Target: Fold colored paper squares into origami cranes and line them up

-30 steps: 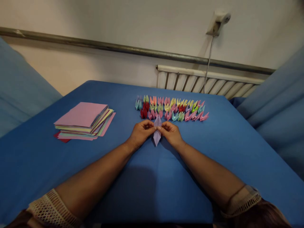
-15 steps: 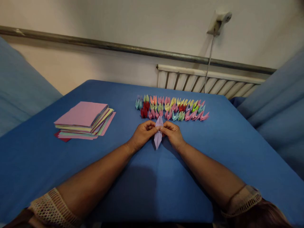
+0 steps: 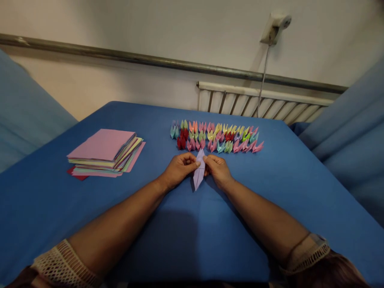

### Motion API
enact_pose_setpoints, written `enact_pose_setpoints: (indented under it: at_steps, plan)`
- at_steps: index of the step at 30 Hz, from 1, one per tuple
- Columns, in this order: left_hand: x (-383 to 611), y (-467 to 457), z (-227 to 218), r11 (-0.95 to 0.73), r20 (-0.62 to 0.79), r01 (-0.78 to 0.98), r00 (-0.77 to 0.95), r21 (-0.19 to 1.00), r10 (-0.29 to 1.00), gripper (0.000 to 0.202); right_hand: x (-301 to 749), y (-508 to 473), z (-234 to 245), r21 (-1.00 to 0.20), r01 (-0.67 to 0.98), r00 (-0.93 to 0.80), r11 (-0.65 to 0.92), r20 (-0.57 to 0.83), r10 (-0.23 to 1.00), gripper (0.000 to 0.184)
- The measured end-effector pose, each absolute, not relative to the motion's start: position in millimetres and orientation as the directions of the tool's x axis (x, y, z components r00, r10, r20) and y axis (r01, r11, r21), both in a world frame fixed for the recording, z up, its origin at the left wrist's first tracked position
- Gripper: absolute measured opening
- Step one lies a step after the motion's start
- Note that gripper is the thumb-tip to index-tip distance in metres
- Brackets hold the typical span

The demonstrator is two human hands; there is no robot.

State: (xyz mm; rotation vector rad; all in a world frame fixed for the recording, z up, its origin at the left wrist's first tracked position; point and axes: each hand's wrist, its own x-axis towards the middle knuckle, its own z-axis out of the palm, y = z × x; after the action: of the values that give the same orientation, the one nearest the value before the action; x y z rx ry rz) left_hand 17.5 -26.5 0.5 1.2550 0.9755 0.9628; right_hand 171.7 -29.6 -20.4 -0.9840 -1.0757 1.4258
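Observation:
A lilac folded paper, long and pointed at both ends like a narrow diamond, is held between my two hands above the blue tabletop. My left hand pinches its left edge, with the thumb lying on its face. On the other side, my right hand grips the right edge between thumb and curled fingers. The paper leans slightly, its lower tip toward me and a little left. Just beyond it stand rows of small folded paper cranes in pink, red, yellow, green and blue.
To the left lies a thick stack of coloured paper sheets, pink on top, edges uneven. A blue cloth covers the table. Behind are a metal rail, a radiator and a socket with a cord. Blue curtains hang at both sides.
The lilac paper has tilted a little, its lower tip shifting left. My right thumb has drawn back from the paper's middle to its right edge. My left hand keeps its pinch.

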Motion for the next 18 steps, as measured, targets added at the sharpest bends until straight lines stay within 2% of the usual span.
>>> enact_pose_setpoints:
  at_steps: [6,11,18]
  plan:
    - [18.2,-26.1,-1.1,0.061,-0.047,-0.048,0.263,0.997,0.964,0.027,171.9,-28.0,-25.3,-0.972,-0.235,-0.12,-0.03,-0.001,0.993,0.045]
    - [18.3,-25.0,-1.6,0.039,-0.031,-0.042,0.16,0.998,0.987,0.026,170.2,-29.5,-23.9,-0.972,-0.234,-0.119,0.035,0.064,0.991,0.038]
    - [19.1,-23.9,-2.4,0.013,-0.01,-0.014,0.212,1.0,0.977,0.024,171.9,-29.3,-23.1,-0.969,-0.244,-0.076,0.035,0.055,0.996,0.034]
